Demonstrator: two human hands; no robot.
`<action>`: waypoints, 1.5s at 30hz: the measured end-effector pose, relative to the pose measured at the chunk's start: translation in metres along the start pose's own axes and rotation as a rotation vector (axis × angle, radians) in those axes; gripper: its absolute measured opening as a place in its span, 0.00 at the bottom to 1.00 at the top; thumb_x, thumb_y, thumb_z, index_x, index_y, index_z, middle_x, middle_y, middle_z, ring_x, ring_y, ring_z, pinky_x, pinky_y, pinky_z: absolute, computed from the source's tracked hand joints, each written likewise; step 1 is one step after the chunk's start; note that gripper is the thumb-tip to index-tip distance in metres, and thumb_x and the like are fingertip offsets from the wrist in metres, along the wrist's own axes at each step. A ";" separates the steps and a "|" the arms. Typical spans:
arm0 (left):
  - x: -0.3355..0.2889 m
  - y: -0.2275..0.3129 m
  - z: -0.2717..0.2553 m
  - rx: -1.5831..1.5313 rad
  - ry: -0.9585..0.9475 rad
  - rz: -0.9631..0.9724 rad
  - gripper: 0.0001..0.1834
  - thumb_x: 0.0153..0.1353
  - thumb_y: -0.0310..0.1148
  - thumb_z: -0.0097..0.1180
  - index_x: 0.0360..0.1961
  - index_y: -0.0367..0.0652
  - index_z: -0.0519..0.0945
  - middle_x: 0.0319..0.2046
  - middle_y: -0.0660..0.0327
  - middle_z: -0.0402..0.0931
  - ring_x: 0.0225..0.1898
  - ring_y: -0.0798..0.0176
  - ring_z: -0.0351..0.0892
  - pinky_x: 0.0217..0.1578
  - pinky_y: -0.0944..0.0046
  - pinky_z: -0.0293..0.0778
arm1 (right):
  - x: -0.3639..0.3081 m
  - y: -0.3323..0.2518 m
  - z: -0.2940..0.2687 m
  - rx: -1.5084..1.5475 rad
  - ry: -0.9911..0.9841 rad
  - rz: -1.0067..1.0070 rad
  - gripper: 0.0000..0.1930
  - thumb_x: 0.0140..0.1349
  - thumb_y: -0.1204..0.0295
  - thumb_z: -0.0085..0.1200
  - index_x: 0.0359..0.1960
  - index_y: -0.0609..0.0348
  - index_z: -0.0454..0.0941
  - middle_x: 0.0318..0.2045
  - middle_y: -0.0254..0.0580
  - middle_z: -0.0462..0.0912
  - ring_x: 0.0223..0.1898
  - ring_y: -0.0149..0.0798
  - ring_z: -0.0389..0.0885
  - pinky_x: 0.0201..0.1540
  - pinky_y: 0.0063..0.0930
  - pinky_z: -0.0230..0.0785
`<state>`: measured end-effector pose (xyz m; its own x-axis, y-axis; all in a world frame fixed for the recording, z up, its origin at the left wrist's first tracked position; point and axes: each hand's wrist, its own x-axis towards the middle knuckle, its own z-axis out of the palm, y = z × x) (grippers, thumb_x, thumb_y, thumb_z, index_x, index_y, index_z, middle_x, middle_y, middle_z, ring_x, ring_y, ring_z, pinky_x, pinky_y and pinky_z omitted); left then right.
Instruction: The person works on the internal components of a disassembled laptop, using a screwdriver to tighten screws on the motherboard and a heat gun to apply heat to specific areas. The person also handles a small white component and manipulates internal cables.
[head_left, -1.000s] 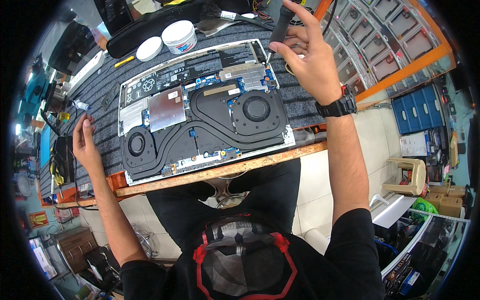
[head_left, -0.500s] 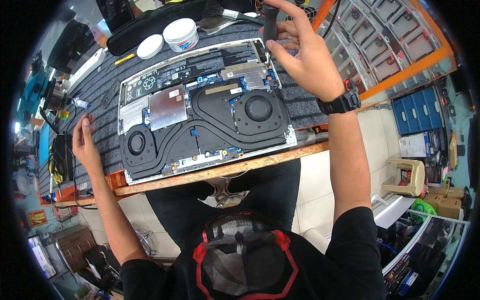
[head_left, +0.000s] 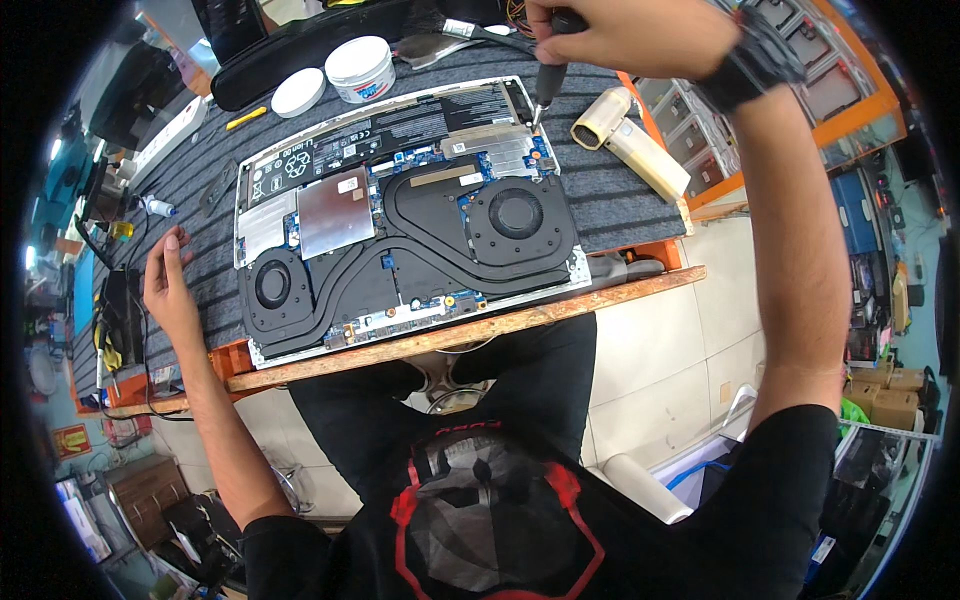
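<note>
right grip (head_left: 632,42) — holding black screwdriver (head_left: 548,85) | tip at opened laptop (head_left: 435,222) | left grip (head_left: 174,285) — loosely curled

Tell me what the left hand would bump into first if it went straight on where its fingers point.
Probably the small white-and-blue tube, lying just ahead of the left hand on the grey mat; depth is unclear, so it might pass above.

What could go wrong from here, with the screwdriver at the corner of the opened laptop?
1. The screwdriver, held in the right grip, has its tip at the upper right corner of the laptop; if it slips, it might scratch the exposed blue circuit board.
2. The left grip is apart from the laptop, so pressing could perhaps shift it.
3. The laptop lies close to the near table edge, so a bump might push it partly off.
</note>
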<state>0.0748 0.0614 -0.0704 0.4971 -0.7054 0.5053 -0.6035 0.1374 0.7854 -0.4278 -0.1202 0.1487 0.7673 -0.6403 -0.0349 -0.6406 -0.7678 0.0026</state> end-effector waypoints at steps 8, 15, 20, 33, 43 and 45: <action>-0.003 0.003 -0.006 0.006 -0.006 0.007 0.16 0.77 0.39 0.57 0.52 0.37 0.86 0.51 0.56 0.85 0.52 0.63 0.84 0.50 0.63 0.81 | 0.022 0.016 0.020 -0.240 -0.121 0.025 0.18 0.68 0.55 0.58 0.39 0.58 0.86 0.35 0.53 0.88 0.41 0.58 0.87 0.47 0.48 0.78; -0.003 0.001 -0.005 -0.009 -0.030 0.016 0.16 0.77 0.38 0.57 0.51 0.36 0.86 0.51 0.57 0.84 0.52 0.64 0.84 0.49 0.64 0.81 | 0.019 0.007 0.009 -0.100 -0.214 0.046 0.21 0.68 0.52 0.59 0.46 0.60 0.82 0.41 0.55 0.88 0.45 0.57 0.87 0.49 0.47 0.77; -0.005 -0.001 -0.008 0.005 -0.049 0.031 0.15 0.77 0.38 0.57 0.50 0.35 0.86 0.50 0.58 0.84 0.50 0.65 0.84 0.47 0.66 0.80 | 0.025 -0.008 0.014 -0.255 -0.156 0.211 0.21 0.66 0.53 0.62 0.45 0.60 0.81 0.39 0.54 0.88 0.44 0.58 0.86 0.50 0.48 0.76; -0.005 0.001 -0.006 0.017 -0.094 0.041 0.15 0.77 0.38 0.57 0.50 0.36 0.86 0.50 0.58 0.84 0.49 0.66 0.84 0.46 0.67 0.79 | 0.031 -0.009 0.006 -0.247 -0.292 0.282 0.23 0.65 0.52 0.63 0.52 0.56 0.82 0.45 0.53 0.88 0.50 0.57 0.85 0.53 0.47 0.75; -0.006 0.000 -0.006 0.052 -0.103 0.044 0.17 0.78 0.40 0.55 0.52 0.37 0.86 0.50 0.59 0.85 0.50 0.66 0.84 0.47 0.66 0.80 | 0.036 -0.004 0.003 -0.256 -0.364 0.206 0.20 0.64 0.56 0.65 0.50 0.57 0.84 0.44 0.53 0.88 0.47 0.56 0.86 0.51 0.46 0.75; -0.006 0.000 -0.005 0.040 -0.108 0.040 0.17 0.78 0.40 0.55 0.52 0.37 0.86 0.50 0.59 0.85 0.50 0.66 0.84 0.47 0.66 0.80 | 0.026 0.001 0.002 -0.153 -0.320 0.075 0.20 0.64 0.55 0.64 0.49 0.57 0.85 0.44 0.53 0.88 0.47 0.56 0.86 0.50 0.47 0.75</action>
<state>0.0749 0.0696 -0.0712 0.4029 -0.7711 0.4931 -0.6474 0.1407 0.7490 -0.4089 -0.1375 0.1458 0.6550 -0.6749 -0.3398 -0.6646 -0.7286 0.1658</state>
